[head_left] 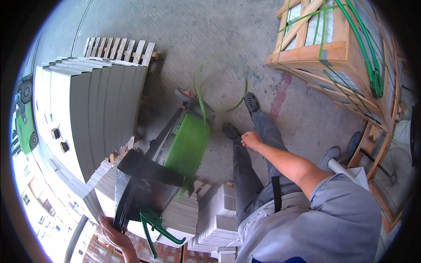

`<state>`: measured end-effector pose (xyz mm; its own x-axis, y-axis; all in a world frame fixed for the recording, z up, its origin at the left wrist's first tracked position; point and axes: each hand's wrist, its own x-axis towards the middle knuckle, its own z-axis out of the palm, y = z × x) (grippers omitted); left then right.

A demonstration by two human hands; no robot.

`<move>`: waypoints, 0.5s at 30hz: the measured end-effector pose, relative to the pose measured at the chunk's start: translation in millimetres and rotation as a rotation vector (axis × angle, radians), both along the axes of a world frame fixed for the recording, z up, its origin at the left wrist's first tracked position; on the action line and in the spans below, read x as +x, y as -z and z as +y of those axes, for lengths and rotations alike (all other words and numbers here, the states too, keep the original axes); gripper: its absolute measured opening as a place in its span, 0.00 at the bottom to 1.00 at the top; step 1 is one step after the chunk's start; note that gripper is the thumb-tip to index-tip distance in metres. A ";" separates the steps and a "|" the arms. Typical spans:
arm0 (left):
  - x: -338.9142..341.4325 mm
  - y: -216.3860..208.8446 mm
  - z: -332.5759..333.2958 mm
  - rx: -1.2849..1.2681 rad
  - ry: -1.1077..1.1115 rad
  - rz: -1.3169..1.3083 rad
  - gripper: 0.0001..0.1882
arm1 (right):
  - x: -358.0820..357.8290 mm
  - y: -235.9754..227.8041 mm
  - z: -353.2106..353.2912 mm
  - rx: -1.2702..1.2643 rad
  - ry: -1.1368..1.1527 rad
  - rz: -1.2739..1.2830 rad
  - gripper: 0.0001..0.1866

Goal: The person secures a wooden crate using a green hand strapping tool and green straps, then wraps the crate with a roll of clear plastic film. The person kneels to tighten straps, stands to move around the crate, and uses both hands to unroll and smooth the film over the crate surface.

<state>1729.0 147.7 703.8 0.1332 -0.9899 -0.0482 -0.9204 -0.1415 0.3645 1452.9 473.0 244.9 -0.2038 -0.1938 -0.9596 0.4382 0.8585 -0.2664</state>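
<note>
My left hand [113,234] is wrapped round the black handle [125,208] of a strapping cart at the lower left. The cart carries a wide roll of green strapping band [186,144]. A loose length of that band loops out over the floor in front of my feet. Hanging on the cart beside my left hand is a green long-handled hand tool [153,225]. My right hand [251,139] is closed in a fist above my left leg, with nothing showing in it.
Stacked grey-white panels [105,118] stand on a wooden pallet left of the cart. White boxes [221,210] are piled near my legs. At the right, a wooden crate [307,55] bound with green straps bears green long-handled cutters [372,72]. A green forklift [25,116] is far left.
</note>
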 end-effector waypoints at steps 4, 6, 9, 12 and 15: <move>1.3 -3.5 -2.9 0.069 -0.067 0.103 0.28 | -2.0 3.6 -14.5 -0.038 0.128 -0.087 0.17; 3.0 -3.4 -3.3 0.074 -0.036 0.120 0.28 | 1.3 4.1 -20.8 -0.024 0.169 -0.116 0.19; 4.1 -2.2 -2.8 0.061 -0.036 0.131 0.28 | 5.8 5.7 -28.6 -0.027 0.240 -0.148 0.20; 3.1 -1.2 -2.0 0.061 -0.032 0.119 0.27 | 10.2 8.0 -36.2 -0.020 0.286 -0.169 0.21; 3.0 -1.5 -1.8 0.045 -0.053 0.090 0.27 | 17.0 10.2 -46.2 -0.025 0.327 -0.186 0.22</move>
